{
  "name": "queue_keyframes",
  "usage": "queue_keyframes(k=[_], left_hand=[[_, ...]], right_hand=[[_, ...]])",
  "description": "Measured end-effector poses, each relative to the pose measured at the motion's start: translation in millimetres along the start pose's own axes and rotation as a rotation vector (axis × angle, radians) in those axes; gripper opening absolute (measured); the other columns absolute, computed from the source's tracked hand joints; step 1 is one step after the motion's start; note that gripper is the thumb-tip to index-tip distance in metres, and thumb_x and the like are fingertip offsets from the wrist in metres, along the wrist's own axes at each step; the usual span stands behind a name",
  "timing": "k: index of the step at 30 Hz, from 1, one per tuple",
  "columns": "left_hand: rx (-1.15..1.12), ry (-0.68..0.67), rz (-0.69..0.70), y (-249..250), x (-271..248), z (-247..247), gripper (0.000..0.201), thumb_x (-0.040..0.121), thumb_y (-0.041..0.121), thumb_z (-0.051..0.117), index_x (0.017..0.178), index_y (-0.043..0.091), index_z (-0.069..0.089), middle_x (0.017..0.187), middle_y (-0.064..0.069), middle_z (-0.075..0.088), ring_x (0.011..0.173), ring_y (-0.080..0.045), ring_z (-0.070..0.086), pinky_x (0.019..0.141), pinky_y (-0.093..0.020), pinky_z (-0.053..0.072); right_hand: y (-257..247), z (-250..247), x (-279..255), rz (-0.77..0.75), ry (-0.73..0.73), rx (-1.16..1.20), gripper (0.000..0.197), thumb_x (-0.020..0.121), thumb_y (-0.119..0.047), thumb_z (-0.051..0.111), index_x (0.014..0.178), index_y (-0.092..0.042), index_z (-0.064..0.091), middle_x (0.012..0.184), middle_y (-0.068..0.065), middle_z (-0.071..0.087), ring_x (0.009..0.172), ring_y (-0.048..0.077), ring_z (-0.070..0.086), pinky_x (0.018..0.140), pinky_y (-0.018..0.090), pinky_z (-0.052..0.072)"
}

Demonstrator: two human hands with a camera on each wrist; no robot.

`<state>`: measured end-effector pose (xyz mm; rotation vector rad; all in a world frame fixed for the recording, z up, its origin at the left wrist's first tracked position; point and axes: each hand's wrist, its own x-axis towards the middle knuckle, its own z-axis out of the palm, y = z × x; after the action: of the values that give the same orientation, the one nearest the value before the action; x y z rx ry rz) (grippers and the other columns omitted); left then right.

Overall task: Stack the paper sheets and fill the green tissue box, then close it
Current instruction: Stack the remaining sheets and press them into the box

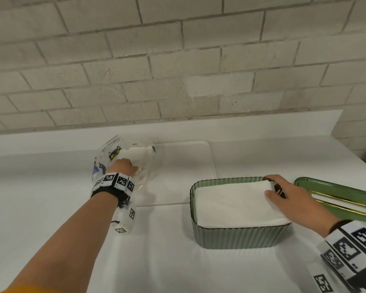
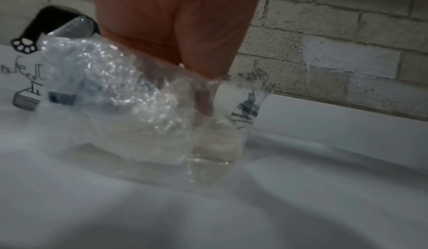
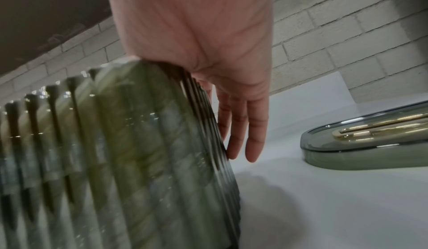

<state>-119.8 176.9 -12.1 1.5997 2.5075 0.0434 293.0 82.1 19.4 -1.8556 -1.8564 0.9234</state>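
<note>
White counter [image 1: 51, 208] bears the green tissue box [image 1: 237, 237], steadied by the right hand [image 1: 287, 197] with straight fingers, while the left hand [image 1: 123, 167] pinches paper sheets [image 1: 135, 154] inside the plastic wrapper [image 1: 106, 153]; best drawn out squarely.

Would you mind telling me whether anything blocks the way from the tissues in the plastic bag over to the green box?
Partly. The left hand reaches into the plastic bag, which still wraps the remaining tissues. The counter between looks free, but the right hand rests on the green box rim and its stack.
</note>
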Motion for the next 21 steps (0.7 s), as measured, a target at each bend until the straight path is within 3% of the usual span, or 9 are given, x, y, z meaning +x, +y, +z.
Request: queue_keyframes(k=[6,16,21], left_hand=[[-0.012,0.011,-0.03,-3,2,-1,0.037,0.099,0.028,0.041,0.118,0.002,0.059,0.118,-0.016,0.062,0.111,-0.031,0.057,0.09,-0.035,0.043],[0.058,0.037,-0.027,2,-2,5,0.031,0.09,0.018,0.052,0.119,0.006,0.057,0.115,-0.013,0.061,0.102,-0.029,0.06,0.077,-0.032,0.046],[0.121,0.055,-0.042,8,-5,8,0.036,0.092,0.017,0.047,0.127,0.011,0.051,0.12,-0.011,0.059,0.104,-0.028,0.061,0.076,-0.034,0.046]], right_hand=[[2,0,0,-0.008,0.002,0.001,0.036,0.097,-0.026,0.044,0.133,-0.03,0.041,0.072,0.006,0.052,0.056,0.015,0.043,0.05,0.022,0.034],[1,-1,-1,-0.021,0.001,-0.005,0.036,0.097,-0.025,0.044,0.133,-0.028,0.041,0.067,0.003,0.049,0.054,0.013,0.041,0.048,0.021,0.033],[1,0,0,-0.028,0.005,-0.014,0.035,0.097,-0.025,0.043,0.132,-0.028,0.041,0.063,0.0,0.048,0.054,0.013,0.041,0.046,0.019,0.032]])
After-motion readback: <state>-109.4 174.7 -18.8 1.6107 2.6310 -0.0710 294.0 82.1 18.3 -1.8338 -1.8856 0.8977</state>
